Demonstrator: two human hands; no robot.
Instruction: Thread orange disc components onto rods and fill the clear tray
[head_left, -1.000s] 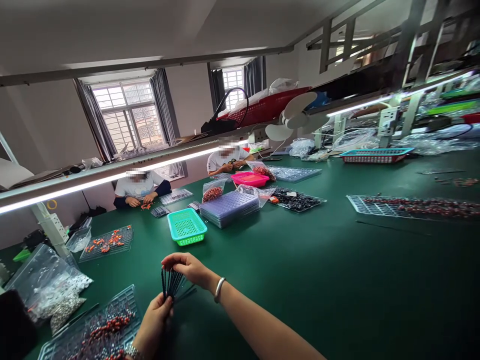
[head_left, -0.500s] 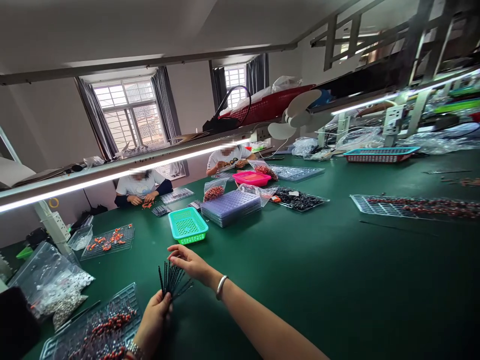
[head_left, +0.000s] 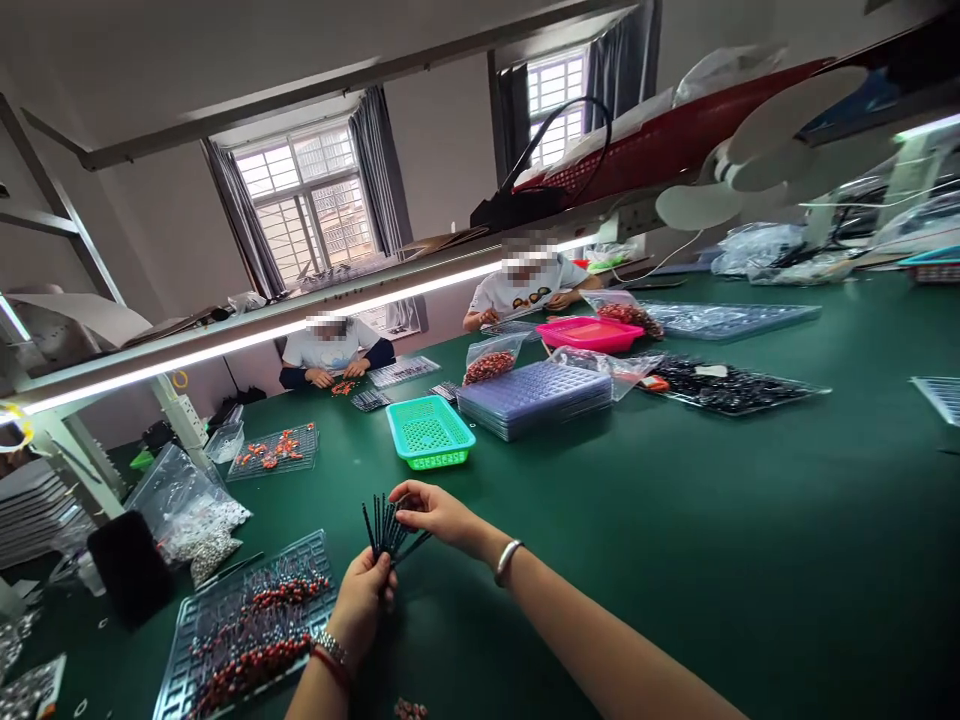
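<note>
A fanned bundle of thin black strands stands up from my left hand, whose thumb and fingers close round its lower end. My right hand is at the upper right of the bundle, thumb and forefinger bent close together at the strand tops; whether it grips one is too small to tell. Left of my left hand lies a clear ridged tray with rows of red and dark beaded pieces. A few brown beads lie at the bottom edge.
Beyond my hands are a green basket, stacked purple trays, a pink basket and a tray of black pieces. Bagged beads and a black phone-like object lie left. Two people sit across the green table.
The view has swung left, so everything appears farther right. My right hand has come closer to the strand tops. My left hand still holds the bundle.
</note>
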